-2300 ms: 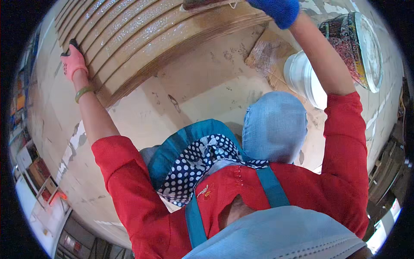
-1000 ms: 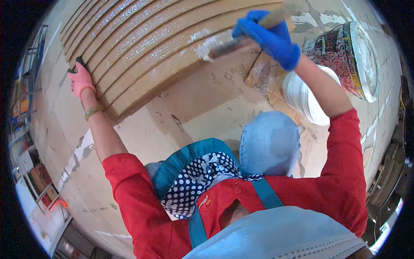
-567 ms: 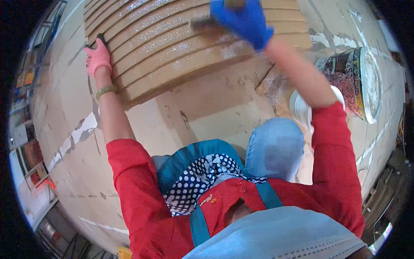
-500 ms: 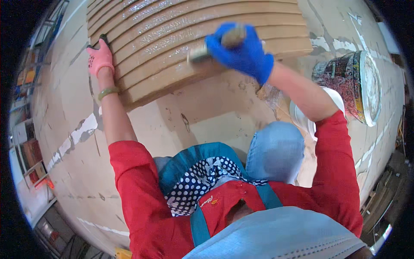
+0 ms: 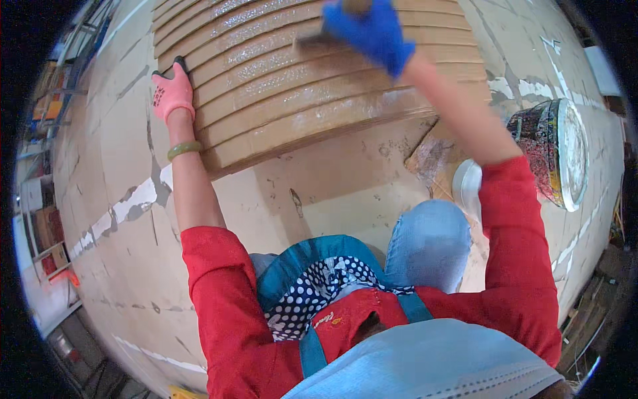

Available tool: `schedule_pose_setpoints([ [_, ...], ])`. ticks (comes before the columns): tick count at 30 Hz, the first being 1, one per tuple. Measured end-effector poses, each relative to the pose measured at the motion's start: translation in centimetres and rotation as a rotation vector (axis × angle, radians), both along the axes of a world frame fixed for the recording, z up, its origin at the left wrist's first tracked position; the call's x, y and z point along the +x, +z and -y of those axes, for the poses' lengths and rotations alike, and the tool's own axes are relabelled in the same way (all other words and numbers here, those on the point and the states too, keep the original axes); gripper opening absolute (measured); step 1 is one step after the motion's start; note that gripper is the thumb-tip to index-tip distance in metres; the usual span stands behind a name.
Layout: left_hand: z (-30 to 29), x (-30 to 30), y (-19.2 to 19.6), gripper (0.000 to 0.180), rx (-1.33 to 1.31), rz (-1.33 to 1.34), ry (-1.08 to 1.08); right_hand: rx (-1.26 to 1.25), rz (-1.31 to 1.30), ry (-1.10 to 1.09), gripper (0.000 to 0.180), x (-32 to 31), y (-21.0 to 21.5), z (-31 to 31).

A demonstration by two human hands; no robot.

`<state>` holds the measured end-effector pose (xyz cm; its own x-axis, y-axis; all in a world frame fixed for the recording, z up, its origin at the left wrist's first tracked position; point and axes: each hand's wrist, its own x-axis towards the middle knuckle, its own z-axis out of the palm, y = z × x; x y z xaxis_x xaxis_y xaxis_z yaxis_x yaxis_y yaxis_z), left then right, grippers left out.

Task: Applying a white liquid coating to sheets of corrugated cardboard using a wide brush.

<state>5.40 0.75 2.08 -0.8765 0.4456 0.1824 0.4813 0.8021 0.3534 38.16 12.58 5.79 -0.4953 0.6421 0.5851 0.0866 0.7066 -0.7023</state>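
Observation:
Shingled sheets of brown cardboard [image 5: 266, 123] lie fanned in overlapping rows, their exposed strips wet with a whitish, shiny coating like glue. My left hand [image 5: 174, 92], in a pink glove with dark fingertips, rests against the left edge of the cardboard, its visible fingers apart. Over the upper middle of the sheets, my right hand [image 5: 372, 33] in a blue glove is closed around a brush, blurred by motion. The brush [image 5: 316, 42] points left, with its bristle end at the strips; the glove hides most of its handle.
A paint-stained bucket [image 5: 548, 153] lies or tilts on the right, its pale round end facing outward. Beside my right forearm is a white container [image 5: 468, 186], partly hidden. A stained brown scrap [image 5: 435, 156] lies on the floor [image 5: 119, 266]. Shelving with goods lines the far left.
My right hand has moved the brush up and away across the strips. The lower strips now show a wet whitish coat. The whole view has shifted slightly.

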Motion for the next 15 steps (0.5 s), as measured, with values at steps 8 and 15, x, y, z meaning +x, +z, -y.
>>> schedule_pose_setpoints([
  [8,-0.5,0.6,0.3,0.077,-0.007,-0.036,-0.005,-0.17,-0.042,0.002,0.022,-2.0,4.2,-5.0],
  [15,-2.2,2.2,0.5,0.078,-0.024,0.03,-0.043,0.004,0.125,-0.363,0.029,-2.8,3.4,-9.4],
])
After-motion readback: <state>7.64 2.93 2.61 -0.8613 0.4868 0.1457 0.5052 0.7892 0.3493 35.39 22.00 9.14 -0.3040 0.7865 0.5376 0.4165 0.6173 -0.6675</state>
